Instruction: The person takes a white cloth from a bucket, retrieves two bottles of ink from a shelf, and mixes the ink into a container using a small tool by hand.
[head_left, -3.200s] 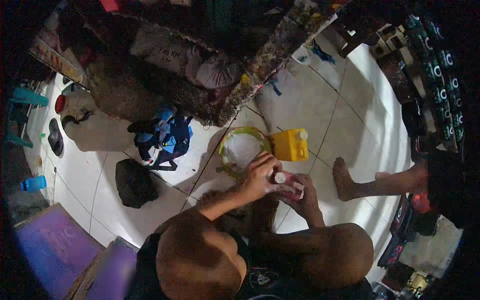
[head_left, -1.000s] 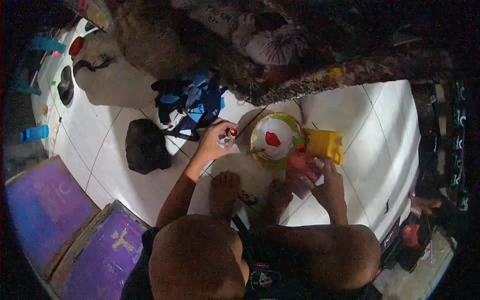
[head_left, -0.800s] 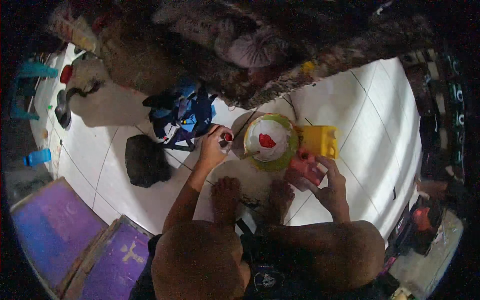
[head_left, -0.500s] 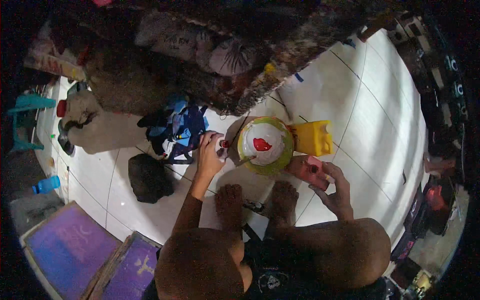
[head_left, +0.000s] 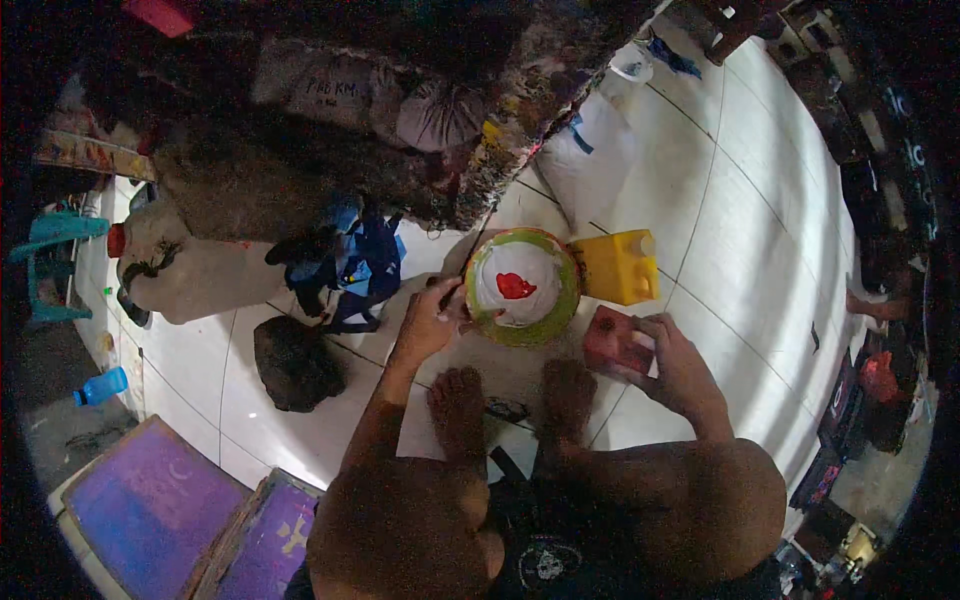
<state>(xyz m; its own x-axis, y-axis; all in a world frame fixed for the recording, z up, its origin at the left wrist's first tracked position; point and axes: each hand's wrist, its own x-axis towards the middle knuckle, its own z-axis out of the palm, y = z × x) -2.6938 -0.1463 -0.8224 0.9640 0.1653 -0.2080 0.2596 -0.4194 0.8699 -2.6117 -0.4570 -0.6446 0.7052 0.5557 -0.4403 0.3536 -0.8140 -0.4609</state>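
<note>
A round tub (head_left: 576, 290) with a green-yellow rim stands on the floor in front of my feet. It contains a smooth white paste (head_left: 545, 300) with a bright red blob (head_left: 515, 287) on top. My left hand (head_left: 430, 325) is closed beside the tub's left edge; whatever is in its fingers is too dark to make out. To the right of the tub, my right hand (head_left: 680, 365) grips a small reddish-pink jerrycan (head_left: 612, 338) by its upper right side. A yellow jerrycan (head_left: 615, 268) lies against the tub's right edge.
Dark blue cloth scraps (head_left: 365, 265) and a black bundle (head_left: 295, 365) lie on the left. Stacked sacks (head_left: 440, 115) line the back, and a white sack (head_left: 590, 150) sits behind the tub. Purple framed boards (head_left: 150, 510) are at lower left, near a blue bottle (head_left: 100, 387).
My left hand has turned, hiding the small pale object with a dark red end seen in it before. The pink jerrycan has turned in my right hand, and its dark opening no longer shows.
</note>
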